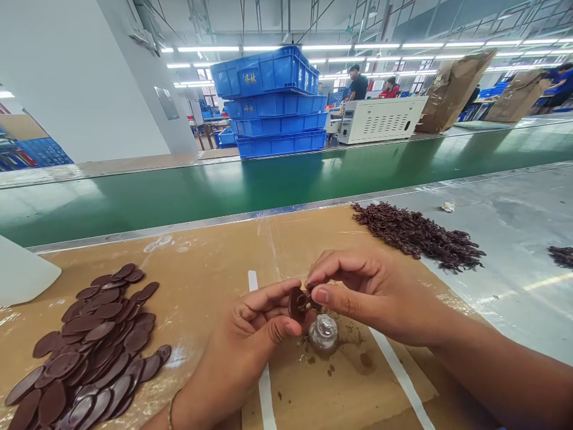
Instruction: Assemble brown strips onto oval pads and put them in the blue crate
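Observation:
My left hand grips a dark brown oval piece between thumb and fingers. My right hand pinches a small dark brown part with thumb and forefinger against that oval piece. Just below both hands stands a small glass jar with a silvery look, on a stained cardboard sheet. A large heap of flat brown oval pieces lies to the left. Beyond my right hand spreads a pile of small dark brown parts.
A green conveyor belt runs behind the tan work surface. Beyond it stand stacked blue crates, a white machine and torn cardboard. Co-workers stand farther back. Another dark pile lies at the right edge.

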A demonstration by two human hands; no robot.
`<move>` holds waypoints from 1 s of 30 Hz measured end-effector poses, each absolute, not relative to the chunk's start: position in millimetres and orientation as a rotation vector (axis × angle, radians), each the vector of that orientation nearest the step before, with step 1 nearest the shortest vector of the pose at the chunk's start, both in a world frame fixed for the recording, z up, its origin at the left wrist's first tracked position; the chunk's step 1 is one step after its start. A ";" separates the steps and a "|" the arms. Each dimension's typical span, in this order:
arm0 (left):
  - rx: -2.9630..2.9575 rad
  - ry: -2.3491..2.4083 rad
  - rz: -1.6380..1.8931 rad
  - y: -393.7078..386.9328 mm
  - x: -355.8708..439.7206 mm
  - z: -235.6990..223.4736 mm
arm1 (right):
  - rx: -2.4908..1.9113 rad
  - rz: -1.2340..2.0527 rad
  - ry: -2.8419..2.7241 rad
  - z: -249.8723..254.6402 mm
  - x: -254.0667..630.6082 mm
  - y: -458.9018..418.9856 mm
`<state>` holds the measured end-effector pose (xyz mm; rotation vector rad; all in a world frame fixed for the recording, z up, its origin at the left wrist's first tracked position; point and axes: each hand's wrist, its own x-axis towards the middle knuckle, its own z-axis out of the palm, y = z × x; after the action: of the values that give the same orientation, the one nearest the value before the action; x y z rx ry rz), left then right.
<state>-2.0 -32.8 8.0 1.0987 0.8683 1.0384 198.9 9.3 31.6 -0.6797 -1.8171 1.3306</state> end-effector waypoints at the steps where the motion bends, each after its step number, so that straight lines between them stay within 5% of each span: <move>1: 1.098 0.872 1.037 -32.9 -2.1 7.5 | -0.681 1.324 -1.828 32.2 198.7 8.9; 30: 1.072 0.829 1.118 -32.6 0.4 8.2 | -0.787 1.341 -1.783 29.8 187.3 4.8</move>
<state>0.4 -32.6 8.2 1.0719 0.8292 1.1183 187.3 4.8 29.8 -0.7866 -1.7835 1.3410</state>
